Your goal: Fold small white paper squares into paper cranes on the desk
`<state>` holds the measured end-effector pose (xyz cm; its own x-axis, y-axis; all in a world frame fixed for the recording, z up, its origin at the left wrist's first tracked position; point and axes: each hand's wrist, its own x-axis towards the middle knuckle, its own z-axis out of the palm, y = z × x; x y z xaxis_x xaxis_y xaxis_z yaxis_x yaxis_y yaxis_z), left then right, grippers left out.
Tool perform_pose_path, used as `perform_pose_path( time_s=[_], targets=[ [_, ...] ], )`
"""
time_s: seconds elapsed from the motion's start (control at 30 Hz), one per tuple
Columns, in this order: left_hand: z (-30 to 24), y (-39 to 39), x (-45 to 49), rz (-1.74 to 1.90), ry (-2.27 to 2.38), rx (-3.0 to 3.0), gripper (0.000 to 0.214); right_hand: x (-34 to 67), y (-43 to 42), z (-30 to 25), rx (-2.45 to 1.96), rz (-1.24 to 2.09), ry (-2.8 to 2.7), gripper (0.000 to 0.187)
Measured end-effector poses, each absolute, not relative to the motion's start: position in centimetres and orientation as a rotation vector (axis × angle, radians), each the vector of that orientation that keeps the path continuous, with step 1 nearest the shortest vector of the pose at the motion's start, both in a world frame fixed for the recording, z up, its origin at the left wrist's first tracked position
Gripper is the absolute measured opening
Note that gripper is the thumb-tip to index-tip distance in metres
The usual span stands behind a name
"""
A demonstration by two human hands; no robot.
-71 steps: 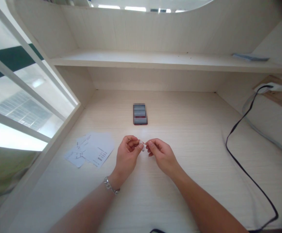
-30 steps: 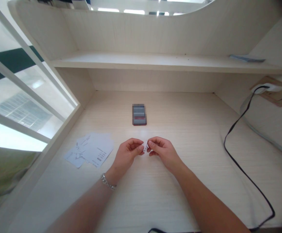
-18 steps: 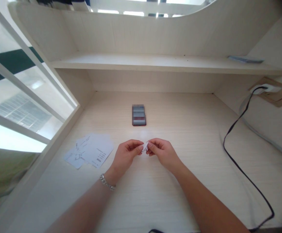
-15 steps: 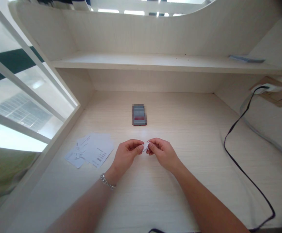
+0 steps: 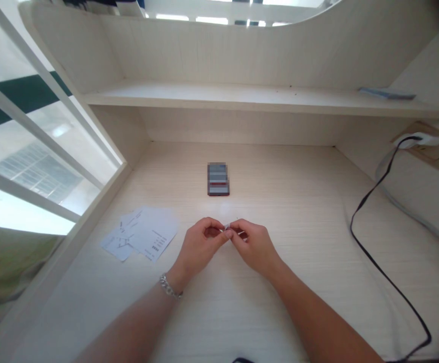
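A small, folded scrap of white paper (image 5: 227, 227) is pinched between the fingertips of the left hand (image 5: 200, 243) and right hand (image 5: 254, 246), both nearly closed on it (wrists angled inward, a silver chain bracelet (image 5: 170, 286) on the left). Loose printed white sheets (image 5: 151, 233) lie left of the scrap, and a pixelated dark rectangular object (image 5: 218, 179) lies beyond it.

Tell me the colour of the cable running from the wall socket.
The cable is black, best seen in the head view.

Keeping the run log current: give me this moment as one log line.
left hand: pinches small white piece | right hand: pinches it | nearby: printed papers, blurred dark rectangular object
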<state>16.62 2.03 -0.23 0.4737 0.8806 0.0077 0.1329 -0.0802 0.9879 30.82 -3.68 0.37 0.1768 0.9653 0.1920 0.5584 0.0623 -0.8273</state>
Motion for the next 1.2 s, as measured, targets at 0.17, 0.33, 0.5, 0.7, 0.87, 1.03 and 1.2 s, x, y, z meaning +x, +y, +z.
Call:
perform_pose_path(
  time_s=[0.17, 0.33, 0.5, 0.7, 0.87, 1.03, 1.2],
  targets=[
    [-0.5, 2.4, 16.6, 0.772, 0.881, 1.585, 0.021, 30.7, -3.7, 0.4, -1.594, 0.544, -1.538, 0.014],
    [-0.5, 2.7, 16.5, 0.774, 0.857, 1.505, 0.022, 30.6, -3.6, 0.5, -1.585, 0.587, -1.441, 0.015],
    [-0.6, 2.7, 16.5, 0.841, 0.939, 1.401, 0.021, 30.6, -3.4, 0.4, -1.561, 0.663, -1.257, 0.015],
    [-0.5, 2.6, 16.7, 0.842, 0.899, 1.281, 0.021, 30.4, -3.5, 0.4, -1.523, 0.641, -1.292, 0.016],
    [-0.7, 2.3, 16.6, 0.759, 0.921, 1.443, 0.022, 30.3, -3.6, 0.3, -1.524, 0.644, -1.346, 0.017],
    [-1.0, 2.4, 16.6, 0.752, 0.941, 1.468, 0.024, 30.6, -3.1, -0.3, -1.481, 0.843, -1.129, 0.019],
    [-0.7, 2.6, 16.7, 0.821, 0.914, 1.367, 0.024, 31.0, -2.5, -1.1, -1.386, 1.054, -0.931, 0.023]
  ],
)
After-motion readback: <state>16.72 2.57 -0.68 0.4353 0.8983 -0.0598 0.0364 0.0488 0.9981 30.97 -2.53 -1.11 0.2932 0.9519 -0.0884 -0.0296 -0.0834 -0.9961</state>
